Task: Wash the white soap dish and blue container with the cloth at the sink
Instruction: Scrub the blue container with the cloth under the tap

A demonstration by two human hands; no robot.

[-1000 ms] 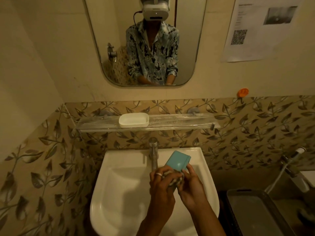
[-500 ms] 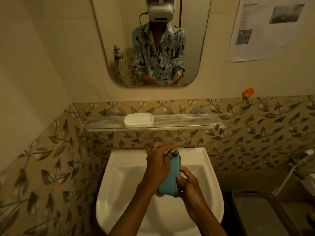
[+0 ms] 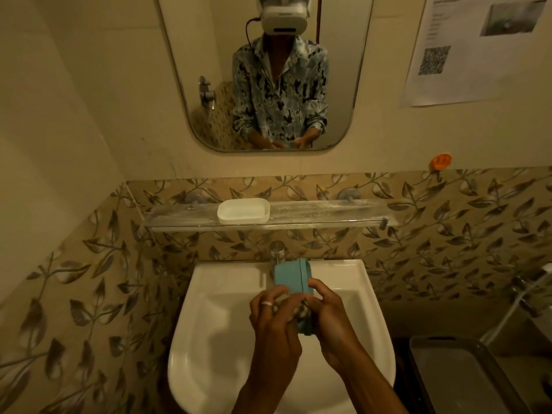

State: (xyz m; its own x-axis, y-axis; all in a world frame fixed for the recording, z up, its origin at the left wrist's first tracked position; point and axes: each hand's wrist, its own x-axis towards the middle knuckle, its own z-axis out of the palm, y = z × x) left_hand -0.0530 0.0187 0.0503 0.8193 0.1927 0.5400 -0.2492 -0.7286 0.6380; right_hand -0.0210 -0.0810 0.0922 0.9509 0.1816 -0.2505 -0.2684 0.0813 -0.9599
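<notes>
Over the white sink [image 3: 227,348] both hands work on the blue container [image 3: 291,276], which stands on its edge just in front of the tap [image 3: 277,252]. My right hand [image 3: 331,318] grips the container from the right side. My left hand [image 3: 273,327], with a ring on one finger, presses a bunched patterned cloth [image 3: 294,307] against the container's near end. Most of the cloth is hidden between the fingers. The white soap dish [image 3: 243,210] sits on the clear wall shelf [image 3: 328,218] above the sink, untouched.
A mirror [image 3: 268,73] hangs above the shelf and reflects the person. A paper notice [image 3: 466,52] and an orange hook [image 3: 440,161] are on the right wall. A grey tray [image 3: 460,377] and a spray hose [image 3: 513,306] stand right of the sink.
My left hand with the cloth has slid from the container's far top end down to its near end. The container now points away towards the tap.
</notes>
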